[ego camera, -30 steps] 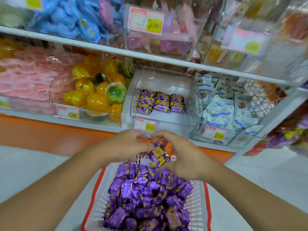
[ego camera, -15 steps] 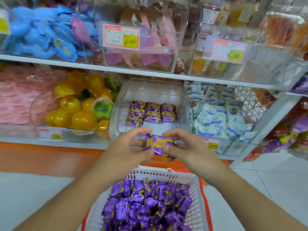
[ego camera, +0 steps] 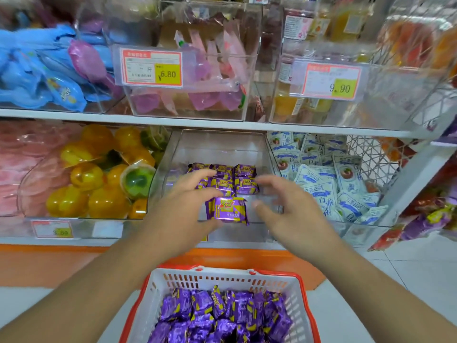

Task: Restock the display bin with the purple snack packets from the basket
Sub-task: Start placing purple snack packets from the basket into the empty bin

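My left grip (ego camera: pixel 183 206) pinches one purple packet (ego camera: pixel 227 209), thumb under, fingers over its left edge, at the front of the clear display bin (ego camera: pixel 269 154). My right grip (ego camera: pixel 286 206) is released, fingers spread just right of the packet, not touching it. Behind sit rows of purple packets (ego camera: pixel 244 179) already in the bin. Below, the red-rimmed white basket (ego camera: pixel 222 280) holds a heap more. Yellow jelly cups (ego camera: pixel 86 177) lie left, white sachets (ego camera: pixel 321 177) right.

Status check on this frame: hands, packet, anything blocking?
Left hand touching purple packet at display bin front. Right hand open, apart. Basket full. Nothing blocking.
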Action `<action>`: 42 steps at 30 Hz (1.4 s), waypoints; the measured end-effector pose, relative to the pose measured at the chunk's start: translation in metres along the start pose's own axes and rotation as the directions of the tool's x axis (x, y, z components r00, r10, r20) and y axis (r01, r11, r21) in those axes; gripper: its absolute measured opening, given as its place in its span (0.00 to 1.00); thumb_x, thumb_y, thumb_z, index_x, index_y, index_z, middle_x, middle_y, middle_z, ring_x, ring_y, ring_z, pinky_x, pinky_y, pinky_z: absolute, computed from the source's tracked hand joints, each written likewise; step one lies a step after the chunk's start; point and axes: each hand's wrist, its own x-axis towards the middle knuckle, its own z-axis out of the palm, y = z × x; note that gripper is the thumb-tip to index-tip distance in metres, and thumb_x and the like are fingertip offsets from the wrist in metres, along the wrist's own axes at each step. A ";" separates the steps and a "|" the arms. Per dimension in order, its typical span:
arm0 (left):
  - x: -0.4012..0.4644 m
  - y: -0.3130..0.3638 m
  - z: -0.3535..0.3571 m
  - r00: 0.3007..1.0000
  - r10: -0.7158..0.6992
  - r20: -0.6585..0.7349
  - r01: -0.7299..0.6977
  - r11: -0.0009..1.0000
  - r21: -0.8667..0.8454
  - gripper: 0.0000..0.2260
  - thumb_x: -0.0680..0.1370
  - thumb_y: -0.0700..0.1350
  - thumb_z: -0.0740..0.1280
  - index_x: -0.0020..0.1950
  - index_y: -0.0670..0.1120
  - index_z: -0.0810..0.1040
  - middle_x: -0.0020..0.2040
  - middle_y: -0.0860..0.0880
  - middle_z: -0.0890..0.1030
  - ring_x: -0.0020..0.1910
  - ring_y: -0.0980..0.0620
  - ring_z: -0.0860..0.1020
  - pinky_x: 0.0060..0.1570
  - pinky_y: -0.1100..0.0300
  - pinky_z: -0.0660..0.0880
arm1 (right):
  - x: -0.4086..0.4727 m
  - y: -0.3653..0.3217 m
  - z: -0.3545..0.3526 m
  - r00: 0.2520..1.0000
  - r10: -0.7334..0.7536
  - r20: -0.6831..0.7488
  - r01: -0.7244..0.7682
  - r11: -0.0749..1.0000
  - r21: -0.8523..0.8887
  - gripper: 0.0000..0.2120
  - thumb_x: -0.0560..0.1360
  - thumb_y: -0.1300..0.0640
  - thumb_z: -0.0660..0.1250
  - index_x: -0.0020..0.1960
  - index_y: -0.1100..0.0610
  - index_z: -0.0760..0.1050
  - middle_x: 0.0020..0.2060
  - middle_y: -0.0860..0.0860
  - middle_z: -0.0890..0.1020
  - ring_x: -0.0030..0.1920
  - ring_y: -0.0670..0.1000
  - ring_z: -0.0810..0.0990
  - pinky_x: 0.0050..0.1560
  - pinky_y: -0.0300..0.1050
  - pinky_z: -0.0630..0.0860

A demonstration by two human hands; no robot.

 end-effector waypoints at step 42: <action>0.073 -0.050 0.050 0.976 -0.084 0.203 0.070 0.995 0.076 0.21 0.80 0.56 0.70 0.73 0.56 0.77 0.77 0.49 0.69 0.76 0.49 0.67 0.75 0.58 0.61 | 0.021 0.051 0.008 0.988 -0.152 0.039 0.157 0.944 -0.291 0.34 0.76 0.48 0.61 0.81 0.56 0.63 0.81 0.52 0.62 0.83 0.53 0.52 0.83 0.48 0.50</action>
